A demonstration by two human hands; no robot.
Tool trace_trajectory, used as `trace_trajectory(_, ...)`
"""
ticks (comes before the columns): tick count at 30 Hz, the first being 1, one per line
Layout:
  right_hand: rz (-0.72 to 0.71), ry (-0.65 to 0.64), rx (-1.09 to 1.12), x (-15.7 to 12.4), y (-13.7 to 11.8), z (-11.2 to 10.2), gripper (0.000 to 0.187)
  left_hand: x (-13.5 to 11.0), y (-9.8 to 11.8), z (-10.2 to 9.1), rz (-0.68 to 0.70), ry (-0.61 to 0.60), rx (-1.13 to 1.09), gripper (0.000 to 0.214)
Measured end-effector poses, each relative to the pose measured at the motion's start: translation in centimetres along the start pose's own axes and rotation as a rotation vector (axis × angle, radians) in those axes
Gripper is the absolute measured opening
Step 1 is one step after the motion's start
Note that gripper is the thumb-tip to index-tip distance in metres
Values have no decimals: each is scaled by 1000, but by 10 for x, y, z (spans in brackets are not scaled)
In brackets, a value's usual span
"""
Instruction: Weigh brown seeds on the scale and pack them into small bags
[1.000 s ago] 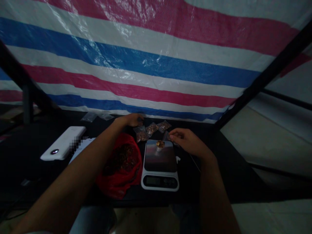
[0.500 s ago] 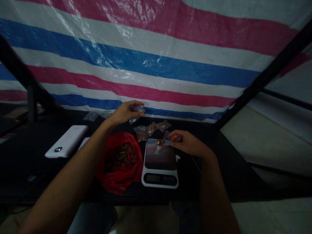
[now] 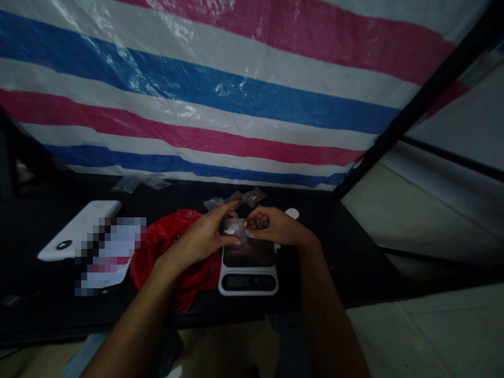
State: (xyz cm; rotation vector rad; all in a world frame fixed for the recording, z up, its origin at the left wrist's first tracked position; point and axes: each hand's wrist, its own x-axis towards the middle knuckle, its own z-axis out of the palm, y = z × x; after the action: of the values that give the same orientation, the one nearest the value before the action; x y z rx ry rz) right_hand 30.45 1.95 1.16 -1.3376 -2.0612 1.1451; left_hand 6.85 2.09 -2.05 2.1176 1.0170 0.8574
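Note:
My left hand (image 3: 200,233) is closed on a small clear zip bag (image 3: 232,227) with a red line along its mouth. My right hand (image 3: 281,226) grips a small cup (image 3: 249,224) filled with brown, nut-like pieces, held close to the bag's mouth. Both hands are over the metal plate of a white kitchen scale (image 3: 252,256); its display is too dark to read. Beside it, a red plastic bag (image 3: 151,254), partly hidden by my left arm, holds more brown pieces. Behind the hands lie several small filled bags (image 3: 255,196).
Flat clear bags (image 3: 126,184) lie at the back left. A white power bank (image 3: 81,228) and a blurred-out phone (image 3: 114,257) lie on the left of the black table (image 3: 334,262). A white oval piece (image 3: 292,213) sits behind my right wrist. Striped sheeting (image 3: 220,126) hangs behind.
My left hand has brought the clear bag down from the back of the table to above the scale. My right hand has taken hold of the cup that stood on the scale.

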Motion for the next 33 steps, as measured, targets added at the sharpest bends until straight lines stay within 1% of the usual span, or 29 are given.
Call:
trace_trajectory(4,-4,16,-4,-2,-5,0,24,-1,-3,1,4,-4,-12,82)
trace_trajectory(7,-35,38,-4,-3,-7,0,21,-2,-1,3,14,10,6,79)
trace_trajectory(11,-105,68,-21,-2,-7,3,24,-2,5,5,14,50,23,82)
trace_trajectory(15,-138,81,-10,-3,-10,5,27,-3,11,7,34,72,16,82)
trace_trajectory(17,-161,105,-48,-5,-13,4,29,-3,12,9,56,81,9,82)
trace_trajectory(20,-190,169,-169,-8,-15,2,31,-2,11,11,84,95,1,82)
trace_trajectory(23,-216,176,-214,-11,-20,0,33,-2,9,12,94,97,-8,83)
trace_trajectory(26,-233,181,-147,-14,-26,1,36,-2,10,11,107,107,-24,84)
trace_trajectory(29,-220,181,-67,-16,-33,1,34,-3,12,10,119,113,-46,83)
trace_trajectory(33,-247,195,-32,-16,-36,1,35,-5,18,7,133,131,-60,80)
